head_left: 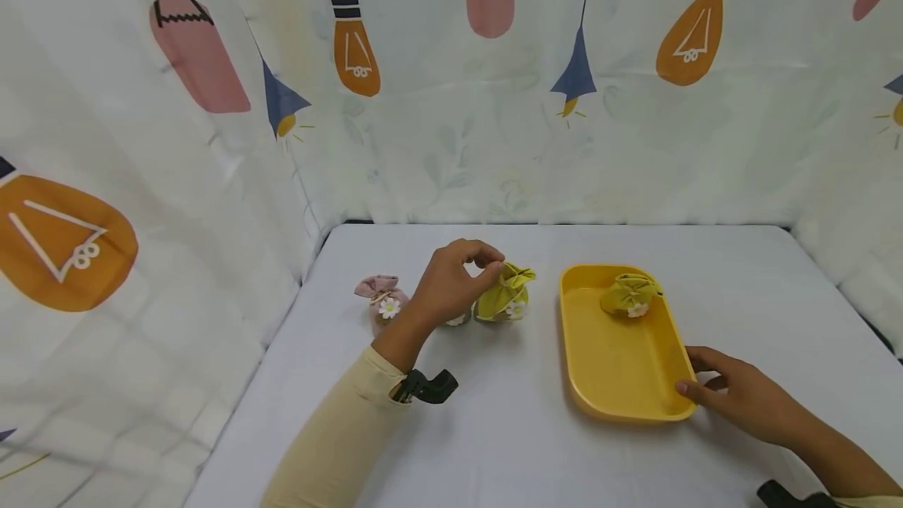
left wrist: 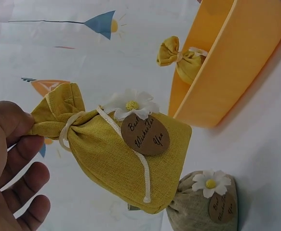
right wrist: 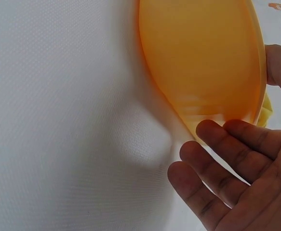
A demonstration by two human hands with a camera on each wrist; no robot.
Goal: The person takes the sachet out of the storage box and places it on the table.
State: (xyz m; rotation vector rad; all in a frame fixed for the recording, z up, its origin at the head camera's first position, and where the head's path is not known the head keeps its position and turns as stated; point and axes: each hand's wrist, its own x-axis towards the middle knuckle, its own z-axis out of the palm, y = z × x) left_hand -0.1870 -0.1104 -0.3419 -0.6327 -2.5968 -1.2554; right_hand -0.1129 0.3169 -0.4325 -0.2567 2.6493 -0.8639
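My left hand (head_left: 451, 281) pinches the gathered neck of a yellow-green cloth drawstring pouch (left wrist: 106, 149) between thumb and forefinger. The pouch bears a white flower, a round brown tag and a pale cord. In the left wrist view, a grey-beige pouch (left wrist: 183, 202) with a similar flower shows beyond it; my left arm mostly hides that one in the head view. At the right, my right hand (head_left: 748, 398) holds the side of a yellow tray (head_left: 614, 367), thumb at the rim and fingers along the outer wall. Another yellow pouch (head_left: 624, 296) lies inside, toward the tray's far end.
A pink pouch (head_left: 377, 288) with a white flower stands left of my left hand. White cloth covers the table (head_left: 508, 437). Curtains (head_left: 437, 155) printed with lamps and bulbs hang behind and along both sides.
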